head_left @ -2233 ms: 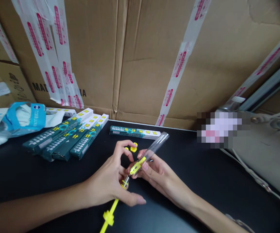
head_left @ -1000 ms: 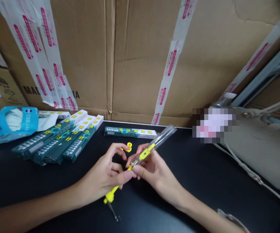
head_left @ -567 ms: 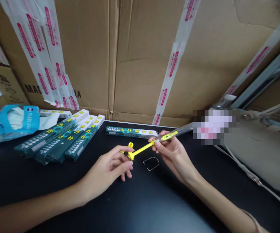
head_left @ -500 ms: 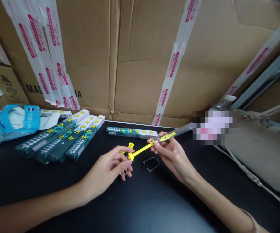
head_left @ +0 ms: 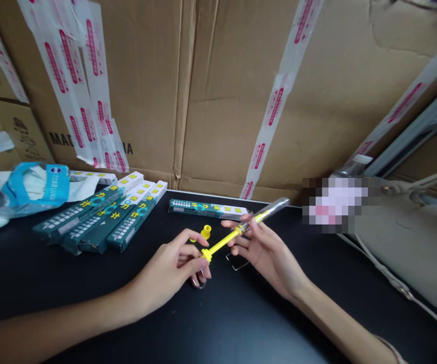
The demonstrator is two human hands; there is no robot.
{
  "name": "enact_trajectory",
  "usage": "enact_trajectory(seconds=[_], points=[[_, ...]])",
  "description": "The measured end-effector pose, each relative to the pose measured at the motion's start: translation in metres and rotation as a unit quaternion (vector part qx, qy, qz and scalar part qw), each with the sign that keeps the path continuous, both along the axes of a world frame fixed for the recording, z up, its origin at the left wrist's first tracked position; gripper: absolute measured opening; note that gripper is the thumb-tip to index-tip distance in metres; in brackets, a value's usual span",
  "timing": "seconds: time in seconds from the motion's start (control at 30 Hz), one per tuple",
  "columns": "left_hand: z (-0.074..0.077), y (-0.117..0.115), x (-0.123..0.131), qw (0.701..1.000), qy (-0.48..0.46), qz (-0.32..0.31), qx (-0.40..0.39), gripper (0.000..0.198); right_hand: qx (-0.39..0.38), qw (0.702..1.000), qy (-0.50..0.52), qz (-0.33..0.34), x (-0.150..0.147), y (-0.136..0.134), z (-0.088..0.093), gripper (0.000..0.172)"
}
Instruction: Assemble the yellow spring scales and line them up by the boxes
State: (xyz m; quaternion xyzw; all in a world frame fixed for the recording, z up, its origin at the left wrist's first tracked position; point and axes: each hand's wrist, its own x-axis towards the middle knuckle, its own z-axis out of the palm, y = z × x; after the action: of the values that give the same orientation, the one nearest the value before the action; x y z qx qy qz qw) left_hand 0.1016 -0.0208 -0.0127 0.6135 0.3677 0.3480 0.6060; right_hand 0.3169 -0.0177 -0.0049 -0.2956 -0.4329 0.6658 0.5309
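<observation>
My left hand (head_left: 175, 260) pinches the yellow end of a tubular spring scale (head_left: 224, 241), its thumb and fingers closed round it. A bent wire hook (head_left: 200, 284) hangs below those fingers. Up and to the right, the scale's yellow rod runs into a clear tube (head_left: 275, 207). My right hand (head_left: 269, 253) holds this tube lightly with thumb and fingers, several fingertips loose and stretched out. Behind the left fingers, a small yellow cap (head_left: 205, 232) stands on the black table; another yellow piece is mostly hidden. A loose bent wire (head_left: 237, 266) lies beneath the right hand.
Several green and white printed boxes (head_left: 137, 217) lie at the left, beside a blue and white tissue pack (head_left: 38, 184). One more such box (head_left: 206, 209) lies behind my hands. A beige bag (head_left: 403, 247) is at the right. Large cardboard cartons (head_left: 222, 101) stand along the back.
My right hand's fingers have loosened and spread, and the hand has moved slightly right and down. It now covers part of the loose wire. My left hand still holds the yellow end.
</observation>
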Motion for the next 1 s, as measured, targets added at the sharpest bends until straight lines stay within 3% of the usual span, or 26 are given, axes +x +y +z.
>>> enact_trajectory(seconds=[0.17,0.33,0.47,1.0], points=[[0.000,-0.001,0.000,1.000,0.010,-0.006,-0.006,0.031,0.045,0.994,-0.080,0.065,-0.018,-0.013,-0.007,0.024],[0.002,-0.002,0.000,1.000,0.011,-0.004,-0.013,0.030,0.053,0.988,-0.137,0.041,-0.021,-0.018,-0.003,0.027],[0.003,-0.004,0.000,0.999,0.002,-0.015,-0.032,0.033,0.042,0.992,-0.121,0.017,-0.018,-0.016,-0.002,0.038],[-0.003,-0.004,0.000,0.999,0.046,0.015,-0.023,0.033,0.067,0.979,-0.189,-0.037,-0.026,-0.020,-0.007,0.034]])
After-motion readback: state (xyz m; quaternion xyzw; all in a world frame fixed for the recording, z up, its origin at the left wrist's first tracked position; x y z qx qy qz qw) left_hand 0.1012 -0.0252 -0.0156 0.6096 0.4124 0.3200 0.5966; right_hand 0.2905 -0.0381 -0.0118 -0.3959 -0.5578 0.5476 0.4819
